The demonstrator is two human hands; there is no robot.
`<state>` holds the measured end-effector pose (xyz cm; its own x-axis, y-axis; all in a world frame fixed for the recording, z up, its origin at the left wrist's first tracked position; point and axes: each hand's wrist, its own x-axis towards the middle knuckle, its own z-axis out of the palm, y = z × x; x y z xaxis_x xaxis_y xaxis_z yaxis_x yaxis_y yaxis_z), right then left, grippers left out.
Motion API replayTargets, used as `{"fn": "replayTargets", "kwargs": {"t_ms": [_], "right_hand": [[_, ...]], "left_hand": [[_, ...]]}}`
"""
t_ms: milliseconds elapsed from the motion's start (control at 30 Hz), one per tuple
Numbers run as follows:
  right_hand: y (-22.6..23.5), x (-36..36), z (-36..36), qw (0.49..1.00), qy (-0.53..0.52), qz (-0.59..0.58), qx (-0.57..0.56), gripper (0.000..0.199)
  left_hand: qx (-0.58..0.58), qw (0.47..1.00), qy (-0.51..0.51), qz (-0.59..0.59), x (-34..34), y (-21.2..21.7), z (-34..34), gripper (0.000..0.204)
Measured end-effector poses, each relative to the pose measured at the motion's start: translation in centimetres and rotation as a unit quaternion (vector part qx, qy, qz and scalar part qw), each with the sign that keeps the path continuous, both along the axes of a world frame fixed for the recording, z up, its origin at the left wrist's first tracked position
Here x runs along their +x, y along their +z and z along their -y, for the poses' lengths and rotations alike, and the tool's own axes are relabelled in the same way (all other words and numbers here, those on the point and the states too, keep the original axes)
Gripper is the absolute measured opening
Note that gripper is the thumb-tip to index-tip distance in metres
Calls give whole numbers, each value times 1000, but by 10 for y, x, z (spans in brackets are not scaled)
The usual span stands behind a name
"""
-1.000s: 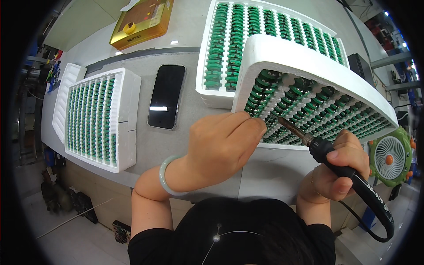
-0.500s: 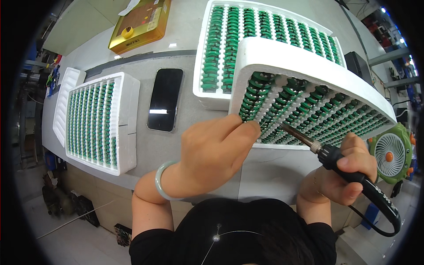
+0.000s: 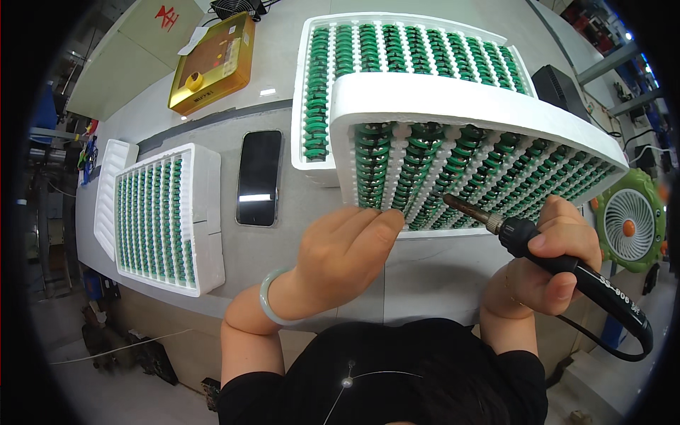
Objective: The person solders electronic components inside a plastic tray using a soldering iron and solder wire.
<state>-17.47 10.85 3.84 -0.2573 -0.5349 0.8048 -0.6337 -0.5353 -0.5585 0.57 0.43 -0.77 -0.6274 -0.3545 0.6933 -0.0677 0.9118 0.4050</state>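
A white foam tray packed with rows of small green coils stands tilted toward me at centre right. My left hand, a pale green bangle on its wrist, has its fingers closed at the tray's lower left edge; what they pinch is hidden. My right hand grips a black soldering iron, whose metal tip touches the coils near the tray's lower edge.
A second coil-filled foam tray lies flat behind the tilted one, a third at the left. A black phone lies between them. A gold box sits far left, a green fan at right.
The tilted tray and both hands sit further left in the picture. The iron's tip has shifted slightly left along the tray's lower rows. The left hand keeps its place at the tray's edge.
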Motion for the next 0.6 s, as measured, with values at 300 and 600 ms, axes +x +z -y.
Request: {"fn": "replayTargets", "kwargs": {"t_ms": [300,600], "right_hand": [[-4,-2,1,998,41,-17,41,47],[-5,5,3,996,18,12,89,47]], "left_hand": [[-40,999,-5,-6,-3,-9,5,22],[-40,999,10,-5,-4,-10,5,22]]}}
